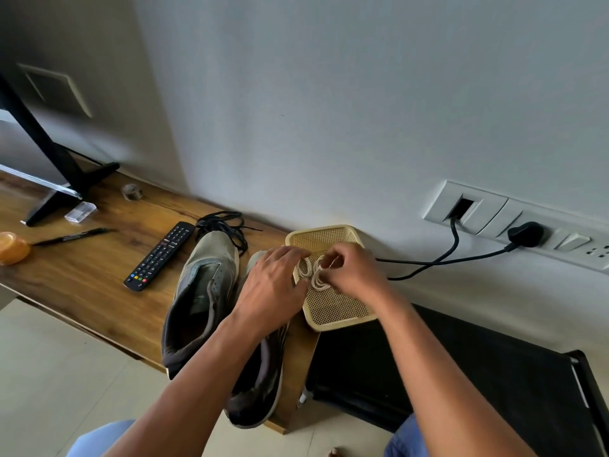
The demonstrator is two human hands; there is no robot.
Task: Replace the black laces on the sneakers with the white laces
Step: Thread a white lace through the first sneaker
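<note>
Two grey-green sneakers stand side by side on the wooden table, the left sneaker (201, 291) without laces and the right sneaker (260, 374) partly under my left forearm. Black laces (227, 225) lie in a loose heap beyond the left sneaker's toe. Coiled white laces (314, 275) hang over a cream mesh basket (333, 311). My left hand (270, 288) pinches one coil at its left side. My right hand (352, 272) pinches the other coil from the right.
A black TV remote (161, 255) lies left of the sneakers. Further left are a pen (72, 237), an orange object (13, 247), a clear plastic piece (80, 212) and a TV stand (66, 179). A black cable (454, 255) runs to the wall sockets. A black case (461, 374) sits below right.
</note>
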